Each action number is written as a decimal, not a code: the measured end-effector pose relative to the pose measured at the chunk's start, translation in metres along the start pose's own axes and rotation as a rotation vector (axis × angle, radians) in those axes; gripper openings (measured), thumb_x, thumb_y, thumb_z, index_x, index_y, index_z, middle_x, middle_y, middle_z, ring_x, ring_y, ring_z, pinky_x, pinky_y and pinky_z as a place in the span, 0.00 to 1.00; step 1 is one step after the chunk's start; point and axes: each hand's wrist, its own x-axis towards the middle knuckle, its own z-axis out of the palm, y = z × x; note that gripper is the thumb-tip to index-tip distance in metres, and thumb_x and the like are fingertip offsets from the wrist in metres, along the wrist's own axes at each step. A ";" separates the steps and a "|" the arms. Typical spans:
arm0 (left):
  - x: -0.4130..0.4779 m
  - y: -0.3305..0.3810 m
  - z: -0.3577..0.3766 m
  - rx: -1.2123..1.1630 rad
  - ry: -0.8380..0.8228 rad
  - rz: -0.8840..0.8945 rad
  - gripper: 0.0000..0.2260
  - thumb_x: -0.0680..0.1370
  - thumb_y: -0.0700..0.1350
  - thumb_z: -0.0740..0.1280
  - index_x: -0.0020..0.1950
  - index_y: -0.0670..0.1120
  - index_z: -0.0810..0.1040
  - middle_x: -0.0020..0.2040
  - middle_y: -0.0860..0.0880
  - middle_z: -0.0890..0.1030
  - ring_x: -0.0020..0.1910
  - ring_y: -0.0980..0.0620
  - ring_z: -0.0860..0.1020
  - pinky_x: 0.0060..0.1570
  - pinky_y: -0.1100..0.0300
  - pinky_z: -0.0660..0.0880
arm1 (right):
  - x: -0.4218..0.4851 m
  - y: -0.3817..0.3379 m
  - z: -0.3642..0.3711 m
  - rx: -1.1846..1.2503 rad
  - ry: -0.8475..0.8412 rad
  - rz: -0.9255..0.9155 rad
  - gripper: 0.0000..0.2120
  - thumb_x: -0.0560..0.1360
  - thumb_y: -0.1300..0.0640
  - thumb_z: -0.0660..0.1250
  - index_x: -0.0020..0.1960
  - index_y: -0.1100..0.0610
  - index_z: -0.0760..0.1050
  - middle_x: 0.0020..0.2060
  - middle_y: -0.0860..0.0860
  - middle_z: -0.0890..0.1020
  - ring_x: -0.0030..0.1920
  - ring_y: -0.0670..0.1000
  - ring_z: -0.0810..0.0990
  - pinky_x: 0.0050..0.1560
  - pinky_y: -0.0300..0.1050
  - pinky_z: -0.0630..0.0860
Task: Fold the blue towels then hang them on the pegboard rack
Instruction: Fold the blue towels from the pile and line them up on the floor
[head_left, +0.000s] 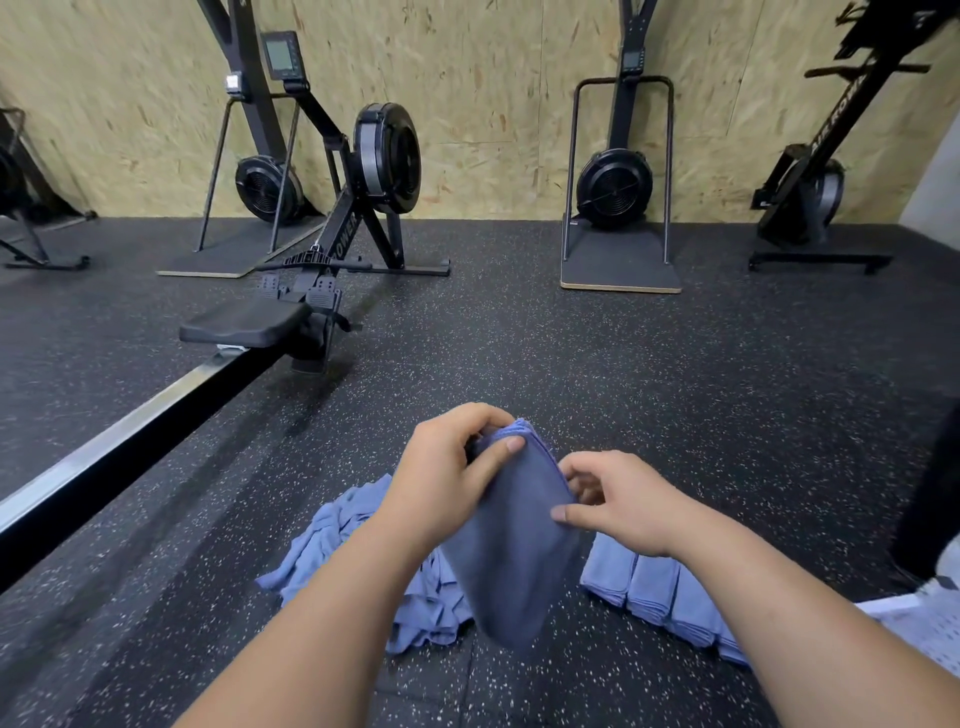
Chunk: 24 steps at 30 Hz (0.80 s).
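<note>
Hanging between both hands over the floor, the folded dark-blue cloth towel (514, 561) has its long axis running up and down, leaning slightly. Its stacked, layered edges point up and away from the person, and its rounded lower end droops toward the floor. The left hand (447, 467) grips the upper end, fingers curled over the top and thumb laid flat across the near face. The right hand (618, 501) pinches the right edge halfway down, thumb on the near face and bent fingers behind the cloth.

Below and to the left, a heap of loose light-blue towels (337, 535) lies crumpled on the black rubber floor (675, 389), partly hidden by the left forearm and the held towel. On the right, a row of folded light-blue towels (654, 587) lies side by side, half covered by the right forearm. Just beyond them, at the frame's lower right edge, is a white perforated panel (930, 629).

The floor is matte, flecked with pale specks. A black rowing machine (311, 291) with a padded seat and a shiny metal rail stretches away on the left. Upright black fan-wheel machines (618, 192) stand against the rough chipboard wall (493, 78), well apart from the towels
</note>
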 end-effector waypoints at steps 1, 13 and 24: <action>0.000 -0.002 -0.002 -0.015 0.023 -0.018 0.02 0.81 0.48 0.75 0.52 0.54 0.84 0.45 0.59 0.84 0.44 0.57 0.81 0.47 0.65 0.74 | 0.000 0.001 -0.002 -0.016 -0.001 0.012 0.10 0.73 0.52 0.80 0.50 0.46 0.81 0.42 0.45 0.86 0.41 0.48 0.81 0.52 0.51 0.81; 0.008 -0.039 -0.026 -0.273 0.335 -0.354 0.01 0.81 0.48 0.74 0.51 0.54 0.85 0.44 0.58 0.86 0.41 0.58 0.80 0.48 0.58 0.77 | -0.006 0.037 -0.021 -0.360 -0.094 0.236 0.07 0.74 0.47 0.78 0.41 0.47 0.82 0.37 0.42 0.85 0.39 0.44 0.82 0.43 0.40 0.78; 0.007 -0.026 -0.026 -0.230 0.124 -0.218 0.04 0.82 0.45 0.74 0.53 0.55 0.85 0.46 0.56 0.86 0.43 0.57 0.80 0.49 0.59 0.77 | -0.003 0.040 -0.005 -0.483 -0.146 0.311 0.05 0.72 0.48 0.71 0.44 0.47 0.77 0.41 0.42 0.82 0.44 0.48 0.81 0.47 0.47 0.79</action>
